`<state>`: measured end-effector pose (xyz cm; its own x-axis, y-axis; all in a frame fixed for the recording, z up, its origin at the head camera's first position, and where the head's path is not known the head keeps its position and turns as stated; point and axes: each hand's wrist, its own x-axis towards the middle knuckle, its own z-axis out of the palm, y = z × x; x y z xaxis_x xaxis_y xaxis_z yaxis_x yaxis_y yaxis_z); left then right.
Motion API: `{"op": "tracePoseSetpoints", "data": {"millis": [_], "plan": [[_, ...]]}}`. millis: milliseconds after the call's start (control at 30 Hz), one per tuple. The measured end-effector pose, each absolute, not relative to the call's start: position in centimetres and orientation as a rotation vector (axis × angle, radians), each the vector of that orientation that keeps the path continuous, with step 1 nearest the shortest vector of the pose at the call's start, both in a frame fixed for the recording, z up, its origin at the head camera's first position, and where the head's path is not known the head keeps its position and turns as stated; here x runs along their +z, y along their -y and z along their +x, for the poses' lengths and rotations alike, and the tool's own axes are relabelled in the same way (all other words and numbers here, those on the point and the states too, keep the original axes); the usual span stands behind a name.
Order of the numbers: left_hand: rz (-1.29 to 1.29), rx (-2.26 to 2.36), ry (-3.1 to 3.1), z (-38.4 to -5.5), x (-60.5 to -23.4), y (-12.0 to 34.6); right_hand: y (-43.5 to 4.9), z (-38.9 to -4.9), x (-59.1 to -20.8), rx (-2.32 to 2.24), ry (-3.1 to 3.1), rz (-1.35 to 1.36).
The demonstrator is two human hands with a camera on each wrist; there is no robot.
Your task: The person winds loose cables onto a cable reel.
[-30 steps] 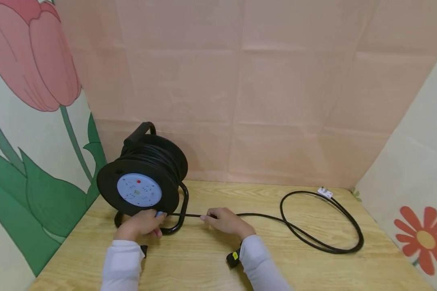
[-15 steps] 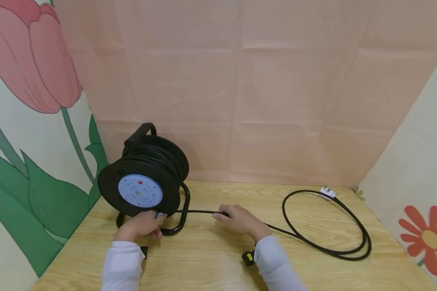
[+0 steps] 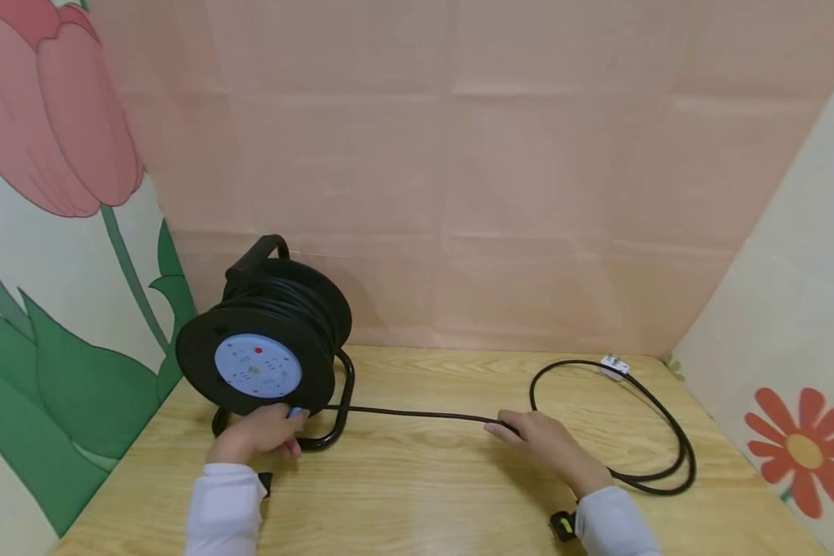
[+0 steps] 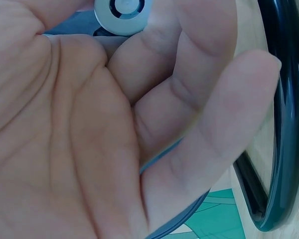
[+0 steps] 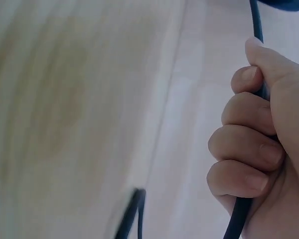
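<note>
Right grip (image 3: 545, 444) holds one cable (image 3: 417, 415), left grip (image 3: 260, 434) one knob (image 4: 124, 23).

A pink tulip (image 3: 59, 127) shows at the upper left, a red flower (image 3: 804, 452) at the lower right, a peach sheet (image 3: 452, 170) across the top middle, a wooden table (image 3: 403, 502) along the bottom.

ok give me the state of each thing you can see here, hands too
cable reel, standing upright
socket panel, nothing plugged in
red spot, too small to tell if lit
left hand, gripping the knob
right hand, curled round the cable
cable, partly wound on the cable reel, nearly straight to the right hand, looped beyond it
plug, unplugged, pins up
</note>
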<state>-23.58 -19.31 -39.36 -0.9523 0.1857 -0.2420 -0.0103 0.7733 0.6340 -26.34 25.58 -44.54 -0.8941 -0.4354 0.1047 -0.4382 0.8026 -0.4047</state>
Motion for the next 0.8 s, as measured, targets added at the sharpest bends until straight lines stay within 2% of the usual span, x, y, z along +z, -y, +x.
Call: {"op": "tracePoseSetpoints", "data": {"millis": [233,533,800], "plan": [[0.135,0.981,-2.660,-23.7,-39.5,19.6,-28.2,-26.4,-42.8,0.622,2.936,0.616],[0.113,1.004,-2.639,-23.5,-39.5,20.1,-35.8,-25.9,-40.9,0.500,2.824,0.326],[0.114,1.047,-2.610,-23.6,-39.9,20.6,-40.6,-25.0,-40.6,0.415,2.684,0.170]]}}
